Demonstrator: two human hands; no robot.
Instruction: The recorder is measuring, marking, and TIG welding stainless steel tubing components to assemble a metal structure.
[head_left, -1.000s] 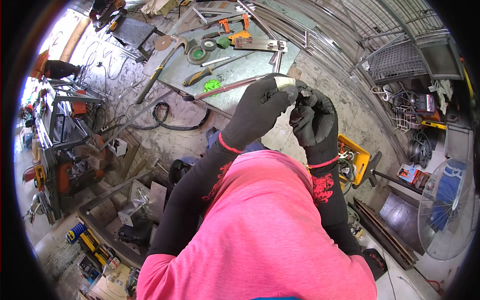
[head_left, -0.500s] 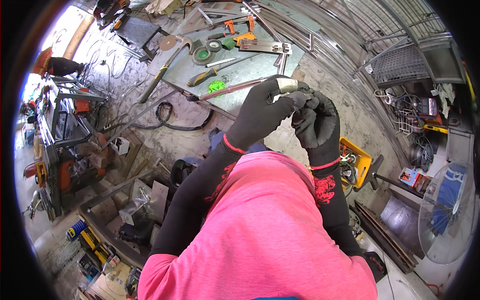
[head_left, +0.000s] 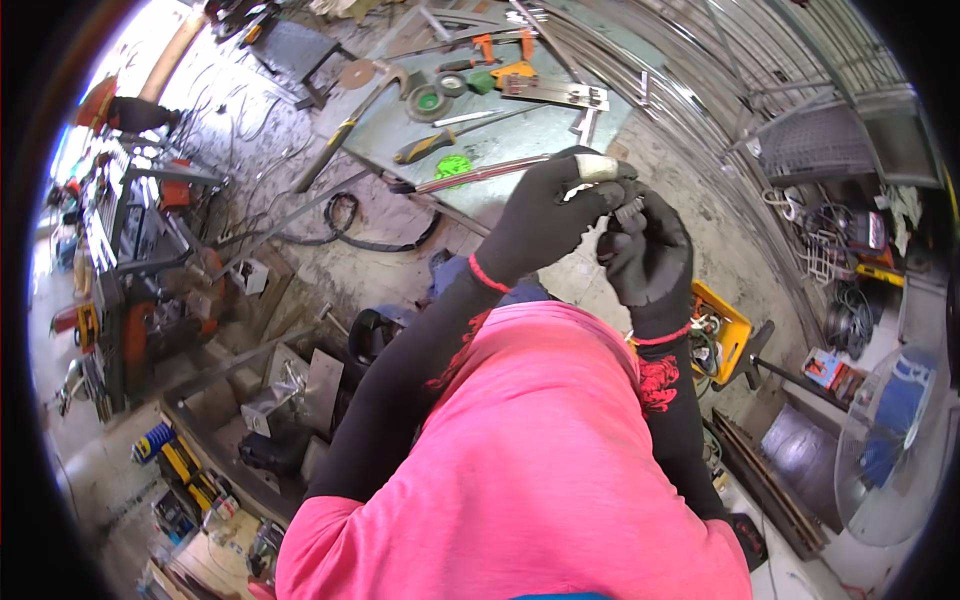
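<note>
My left hand (head_left: 545, 208), in a black glove with a red cuff, is raised in front of me, thumb and fingers pinched together. A whitish wrap (head_left: 598, 167) covers one of its fingers. Fingertip to fingertip with it, my right hand (head_left: 655, 258) is curled closed in a matching glove. Between the fingertips shows a small greyish piece, mostly hidden and too small to name. Just beyond the hands, long thin metal bars (head_left: 480, 176) lie along the near edge of a metal-topped table (head_left: 500, 210).
The table carries a hammer (head_left: 345, 130), a yellow-and-black-handled tool (head_left: 425, 147), a grinding disc (head_left: 428, 102), a bright green round thing (head_left: 453, 168) and orange clamps (head_left: 484, 46). A black hose (head_left: 390, 243) loops on the floor. At right stand a yellow crate (head_left: 735, 325) and a fan (head_left: 895, 440).
The view has shifted slightly, so the table and tools sit a little lower and farther right. Both hands stay together at the fingertips; the right hand's fingers have moved slightly.
</note>
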